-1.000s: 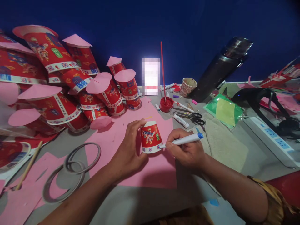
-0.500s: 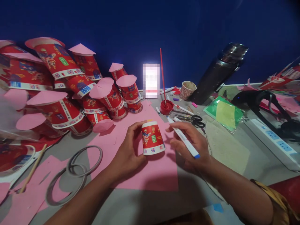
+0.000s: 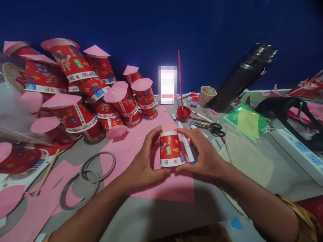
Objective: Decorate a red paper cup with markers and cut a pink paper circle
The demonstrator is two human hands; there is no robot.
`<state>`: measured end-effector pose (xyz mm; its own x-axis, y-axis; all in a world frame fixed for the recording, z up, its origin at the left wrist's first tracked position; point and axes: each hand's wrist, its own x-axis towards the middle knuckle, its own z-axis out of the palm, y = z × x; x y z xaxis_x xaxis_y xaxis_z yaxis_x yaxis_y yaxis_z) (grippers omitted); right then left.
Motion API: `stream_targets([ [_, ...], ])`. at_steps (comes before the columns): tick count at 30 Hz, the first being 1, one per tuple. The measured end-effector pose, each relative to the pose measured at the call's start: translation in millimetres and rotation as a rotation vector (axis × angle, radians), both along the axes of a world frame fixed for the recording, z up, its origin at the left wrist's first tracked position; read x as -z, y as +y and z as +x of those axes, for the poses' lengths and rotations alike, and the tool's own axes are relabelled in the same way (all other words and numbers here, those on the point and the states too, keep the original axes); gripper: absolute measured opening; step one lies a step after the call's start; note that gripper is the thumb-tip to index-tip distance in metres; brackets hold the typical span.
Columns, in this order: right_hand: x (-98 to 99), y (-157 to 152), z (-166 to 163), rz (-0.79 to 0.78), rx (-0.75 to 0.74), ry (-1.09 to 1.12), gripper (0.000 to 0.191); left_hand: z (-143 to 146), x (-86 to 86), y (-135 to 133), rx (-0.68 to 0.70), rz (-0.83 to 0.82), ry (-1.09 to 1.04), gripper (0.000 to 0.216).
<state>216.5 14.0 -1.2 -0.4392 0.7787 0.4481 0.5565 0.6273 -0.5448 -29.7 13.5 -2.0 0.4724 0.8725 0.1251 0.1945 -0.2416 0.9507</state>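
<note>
A red patterned paper cup (image 3: pixel 170 150) is upside down over the pink sheet, its wide rim toward me. My left hand (image 3: pixel 149 158) is wrapped round its left side, thumb at the rim and fingers at the far end. At the cup's right side, my right hand (image 3: pixel 199 151) has its thumb near the rim and fingertips by the narrow end. In that same hand is a white marker (image 3: pixel 186 144) with a blue end, slanting between the palm and the cup. A bit of yellow shows behind the cup. Whether the cup touches the sheet is unclear.
Pink paper (image 3: pixel 166 188) covers the middle of the table. Stacked red cups with pink cone tops (image 3: pixel 78 116) stand at left, with grey rings (image 3: pixel 87 176) before them. A red paint pot (image 3: pixel 183 114), scissors (image 3: pixel 217 129), a black flask (image 3: pixel 239 79) and a power strip (image 3: pixel 300 154) lie beyond and right.
My right hand has moved in to the cup's right side with the marker still in it; before, it was apart from the cup. The cup has turned slightly. The view has shifted left.
</note>
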Motion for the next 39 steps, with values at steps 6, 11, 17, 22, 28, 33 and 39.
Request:
stream_targets([
  [6,0.6,0,-1,0.004,-0.04,-0.026,0.107,0,-2.4,1,0.013,0.137,0.158,0.093],
  [11,-12.6,-10,2,-0.038,-0.101,0.053,0.102,0,-2.8,2,-0.055,0.185,0.146,0.084],
  [17,-16.9,-20,-3,-0.097,-0.196,0.156,0.091,-3,0.2,3,-0.087,0.217,0.123,0.087],
  [22,-16.0,-22,-5,0.16,-0.038,0.288,0.03,-3,1.6,4,-0.089,0.221,0.118,0.091],
  [28,-15.6,-28,-12,-0.042,0.038,0.369,0.006,-1,1.5,3,-0.074,0.268,0.171,0.097],
  [33,-15.1,-28,-16,-0.04,0.003,0.367,0.008,-1,0.6,3,-0.047,0.277,0.185,0.098],
  [39,-15.9,-26,-15,-0.048,0.001,0.332,0.008,0,1.1,3,-0.044,0.273,0.185,0.102],
])
